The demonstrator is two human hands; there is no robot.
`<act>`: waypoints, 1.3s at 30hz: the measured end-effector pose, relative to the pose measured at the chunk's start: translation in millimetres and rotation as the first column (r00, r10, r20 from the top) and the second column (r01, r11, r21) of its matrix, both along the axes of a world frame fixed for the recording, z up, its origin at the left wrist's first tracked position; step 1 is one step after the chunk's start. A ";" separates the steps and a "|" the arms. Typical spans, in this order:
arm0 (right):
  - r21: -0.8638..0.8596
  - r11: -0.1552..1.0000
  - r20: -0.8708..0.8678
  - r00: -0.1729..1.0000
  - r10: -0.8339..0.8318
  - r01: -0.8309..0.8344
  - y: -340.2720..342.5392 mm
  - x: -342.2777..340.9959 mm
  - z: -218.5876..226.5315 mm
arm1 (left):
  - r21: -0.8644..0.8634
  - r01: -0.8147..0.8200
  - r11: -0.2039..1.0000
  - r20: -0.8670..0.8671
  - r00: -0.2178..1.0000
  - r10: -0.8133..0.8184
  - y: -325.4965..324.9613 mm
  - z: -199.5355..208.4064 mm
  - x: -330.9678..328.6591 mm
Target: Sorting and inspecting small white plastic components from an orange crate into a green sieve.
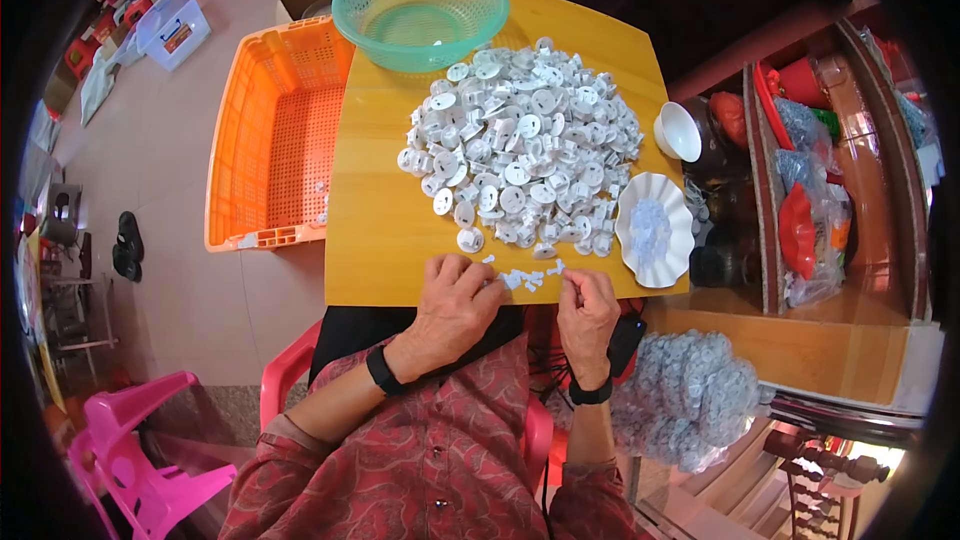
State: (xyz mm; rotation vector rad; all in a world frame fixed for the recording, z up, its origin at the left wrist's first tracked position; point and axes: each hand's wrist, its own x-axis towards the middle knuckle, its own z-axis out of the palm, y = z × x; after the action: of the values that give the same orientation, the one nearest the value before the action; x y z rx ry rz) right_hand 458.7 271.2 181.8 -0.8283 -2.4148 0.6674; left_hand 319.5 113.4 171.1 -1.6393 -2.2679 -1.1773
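My right hand (pixel 588 312) is closed in a pinch at the table's near edge. A small white plastic piece (pixel 557 267) sticks out from its fingertips. My left hand (pixel 460 298) rests curled on the same edge; whatever its fingers hold, if anything, is hidden beneath them. Between the two hands lie several small pale plastic pieces (pixel 521 280), scattered on the wood. Beyond them rises a large heap of round white plastic parts (pixel 530 140) with slots and clips. One round white part (pixel 469 239) sits apart just past my left hand.
A fluted white dish (pixel 680 245) of small pale pieces stands at the table's right, with a white bowl (pixel 678 132) behind it. The green basket (pixel 345 15) is at the far edge, and an orange crate (pixel 222 155) adjoins the left side. Shelves (pixel 765 240) stand right.
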 end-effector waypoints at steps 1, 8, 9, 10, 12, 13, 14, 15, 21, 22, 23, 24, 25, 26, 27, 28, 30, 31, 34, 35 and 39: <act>-0.001 1.000 -0.010 1.000 -0.014 0.014 -0.3 0.2 -1.1 | -0.001 -0.006 1.000 -0.009 1.000 0.006 -1.0 -0.3 -1.0; 0.191 0.975 0.117 0.989 0.093 -0.114 -12.3 -2.4 5.7 | -0.008 0.036 0.999 -0.026 0.999 -0.036 6.9 1.3 2.8; 0.193 0.975 0.116 0.989 0.091 -0.112 -13.5 -2.1 5.1 | -0.010 0.040 0.999 -0.030 0.999 -0.041 7.4 1.2 4.6; 0.220 0.972 0.095 0.993 0.069 -0.089 -15.2 -1.0 4.1 | -0.013 0.044 0.999 -0.034 0.998 -0.045 7.8 1.2 5.8; 0.245 0.967 0.073 0.996 0.045 -0.062 -20.2 -3.4 6.0 | -0.016 0.032 0.999 -0.035 0.999 -0.033 5.5 -0.6 6.4; 0.222 0.970 0.086 0.993 0.082 -0.099 -23.1 -5.1 8.5 | -0.022 0.018 1.000 -0.035 0.999 -0.019 5.0 -1.6 6.4; 0.196 0.971 0.099 0.988 0.119 -0.137 -26.3 -6.5 10.7 | -0.023 0.020 1.000 -0.033 0.999 -0.021 5.3 -0.9 6.5; 0.194 0.972 0.100 0.988 0.118 -0.136 -28.3 -7.4 9.4 | -0.030 0.013 0.999 -0.033 0.999 -0.014 5.9 0.3 6.0; 0.300 0.950 0.101 0.993 0.063 -0.090 -25.4 -2.3 0.5 | -0.024 0.011 1.000 -0.030 0.999 -0.012 7.6 3.4 7.7; 0.300 0.949 0.093 0.993 0.069 -0.094 -24.2 -3.1 0.5 | -0.004 0.002 1.000 -0.023 1.000 -0.002 7.9 2.2 8.2; 0.297 0.950 0.086 0.994 0.073 -0.095 -24.9 -3.8 1.0 | -0.008 0.003 1.000 -0.022 1.000 -0.004 6.4 1.2 8.0; 0.293 0.951 0.085 0.994 0.072 -0.094 -26.4 -5.3 2.7 | -0.002 -0.008 1.000 -0.011 1.000 0.008 4.2 0.1 6.9; 0.292 0.944 0.115 0.985 0.127 -0.156 -28.6 -7.4 5.2 | 0.005 -0.019 1.000 -0.001 1.000 0.019 1.7 -0.5 5.9; 0.293 0.932 0.146 0.973 0.179 -0.216 -29.4 -8.3 6.6 | 0.005 -0.016 1.000 -0.002 1.000 0.016 0.0 -0.1 4.9; 0.293 0.932 0.145 0.974 0.177 -0.213 -29.6 -8.1 5.1 | -0.003 -0.020 1.000 0.000 1.000 0.020 -1.8 0.8 3.8; 0.304 0.932 0.154 0.975 0.158 -0.199 -29.4 -7.8 2.6 | -0.010 -0.023 1.000 0.002 1.000 0.023 -2.9 1.5 3.1; 0.314 0.930 0.161 0.976 0.145 -0.190 -29.7 -7.9 1.8 | -0.013 -0.020 1.000 -0.003 1.000 0.020 -5.0 0.3 2.7; 0.305 0.938 0.137 0.982 0.128 -0.165 -29.1 -6.9 3.0 | -0.014 -0.015 1.000 -0.005 1.000 0.015 -5.4 -0.1 2.6; 0.303 0.944 0.097 0.990 0.104 -0.129 -28.0 -4.1 4.2 | -0.025 0.005 1.000 -0.004 1.000 -0.005 -3.7 -0.2 4.6; 0.311 0.943 0.080 0.992 0.098 -0.118 -27.5 -2.9 4.5 | -0.023 0.007 1.000 -0.004 1.000 -0.007 -3.4 0.0 5.1; 0.327 0.943 0.054 0.998 0.045 -0.060 -21.2 6.8 1.5 | -0.007 0.043 0.999 -0.008 0.999 -0.043 -2.3 0.9 6.7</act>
State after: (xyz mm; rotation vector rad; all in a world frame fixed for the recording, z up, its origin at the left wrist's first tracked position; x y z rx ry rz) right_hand 465.5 250.0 183.3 -0.6474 -2.5021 0.2515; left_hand 326.2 111.1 172.0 -1.7010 -2.2455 -1.1707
